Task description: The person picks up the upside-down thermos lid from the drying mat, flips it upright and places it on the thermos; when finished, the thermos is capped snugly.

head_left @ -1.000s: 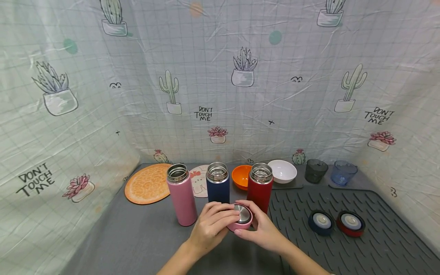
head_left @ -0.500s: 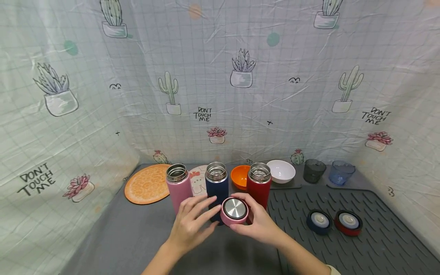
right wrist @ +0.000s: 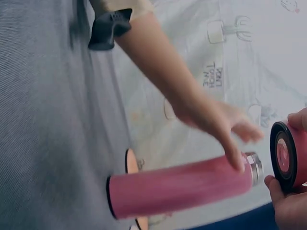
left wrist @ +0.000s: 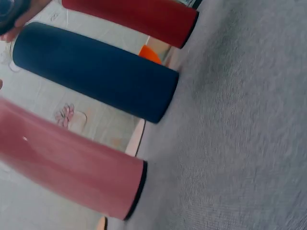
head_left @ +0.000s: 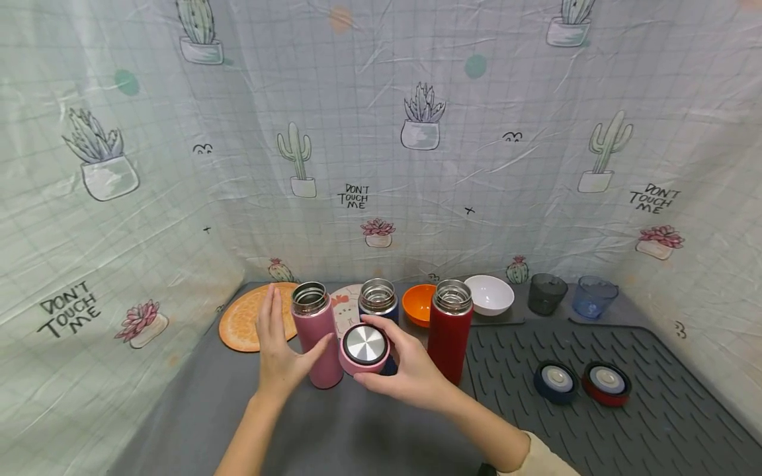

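The right hand (head_left: pixel 409 370) pinches the pink lid (head_left: pixel 364 347), shiny side up, in the air on the near side of the blue bottle (left wrist: pixel 96 72). The left hand (head_left: pixel 281 363) is spread wide, fingers up and thumb out to the right, by the pink bottle (head_left: pixel 326 373). These 2 bottles and the red bottle (head_left: pixel 448 347) stand upright on the surface (head_left: pixel 190 423).

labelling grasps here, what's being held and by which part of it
The right hand holds the pink lid by its outer side. The left hand, beside the pink bottle, grips nothing; whether it touches the bottle is unclear.
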Motion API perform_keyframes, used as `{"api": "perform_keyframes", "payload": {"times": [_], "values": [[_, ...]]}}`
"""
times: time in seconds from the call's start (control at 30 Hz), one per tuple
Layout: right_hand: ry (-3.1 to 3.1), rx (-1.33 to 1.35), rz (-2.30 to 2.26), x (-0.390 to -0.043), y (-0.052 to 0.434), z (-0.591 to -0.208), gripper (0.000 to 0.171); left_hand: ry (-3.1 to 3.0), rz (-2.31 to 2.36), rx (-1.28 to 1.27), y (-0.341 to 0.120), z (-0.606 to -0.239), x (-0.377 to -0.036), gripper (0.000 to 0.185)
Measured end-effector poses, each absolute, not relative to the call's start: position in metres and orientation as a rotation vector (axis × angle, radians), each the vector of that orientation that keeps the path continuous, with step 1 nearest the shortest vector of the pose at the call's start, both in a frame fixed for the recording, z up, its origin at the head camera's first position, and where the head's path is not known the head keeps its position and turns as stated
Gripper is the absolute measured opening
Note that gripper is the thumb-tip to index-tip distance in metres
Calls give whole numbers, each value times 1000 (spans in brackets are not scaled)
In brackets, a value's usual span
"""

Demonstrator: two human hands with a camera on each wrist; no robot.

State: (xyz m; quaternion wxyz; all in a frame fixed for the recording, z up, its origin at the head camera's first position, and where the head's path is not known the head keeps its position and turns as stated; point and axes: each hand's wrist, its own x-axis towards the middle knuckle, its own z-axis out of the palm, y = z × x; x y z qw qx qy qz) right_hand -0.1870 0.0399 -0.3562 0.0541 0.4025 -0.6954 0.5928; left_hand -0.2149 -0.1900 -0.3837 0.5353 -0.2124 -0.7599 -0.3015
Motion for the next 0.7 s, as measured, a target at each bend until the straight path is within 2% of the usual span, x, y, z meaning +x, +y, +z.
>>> {"api": "perform_keyframes", "payload": {"times": [0.1, 0.3, 0.43, 0.57, 0.7], "values": [[-2067, 1273, 1777, -190, 28, -354, 69, -1926, -852, -404, -195, -390, -219, 106], [-2009, 1265, 1712, -197, 7, -347, 76, -2092, -1232, -303, -198, -403, -223, 109], [-1973, 1249, 1646, -205, -7, -343, 75, -2141, -1412, -273, -198, -410, -224, 99], [-1976, 1189, 1587, -213, -21, -336, 73, -2053, -1493, -431, -194, -408, -222, 81], [-2006, 1131, 1559, -221, -34, -331, 72, -1983, -1512, -517, -189, -398, -217, 73]]}}
